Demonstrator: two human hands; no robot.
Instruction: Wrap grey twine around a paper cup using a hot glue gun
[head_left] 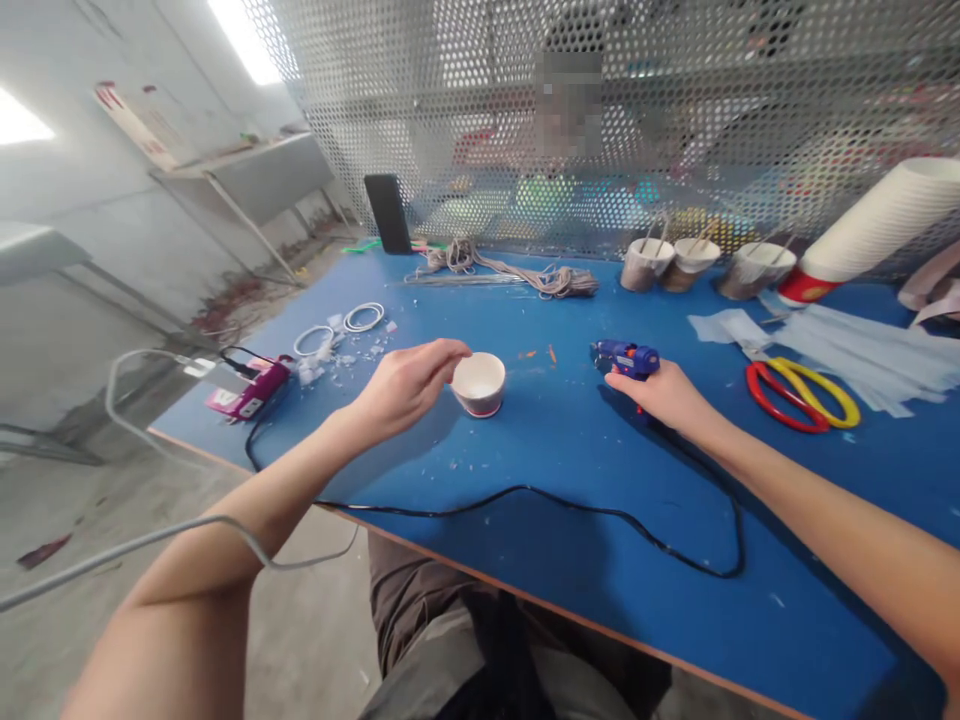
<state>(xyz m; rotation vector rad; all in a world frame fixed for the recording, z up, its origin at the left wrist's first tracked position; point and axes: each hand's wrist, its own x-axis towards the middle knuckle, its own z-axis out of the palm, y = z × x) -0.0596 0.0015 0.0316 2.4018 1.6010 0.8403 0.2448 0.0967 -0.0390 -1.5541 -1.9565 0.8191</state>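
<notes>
A small white paper cup [480,390] with a red band at its base stands upright on the blue table. My left hand [409,385] is at its left side, fingers together and fingertips at the rim; the thumb is hidden. My right hand [660,392] is closed around the grip of a blue hot glue gun [628,358], its nozzle pointing left. Between the cup and the glue gun lie small orange scraps [552,355].
A black cord [525,489] runs across the front to a purple power strip [251,388]. White rings [364,317], twine [562,282], a phone [388,213], scissors [802,395], glue strips, cups with sticks [646,262] and stacked cups [877,225] surround the workspace. Behind perforated metal [465,110] sits a person.
</notes>
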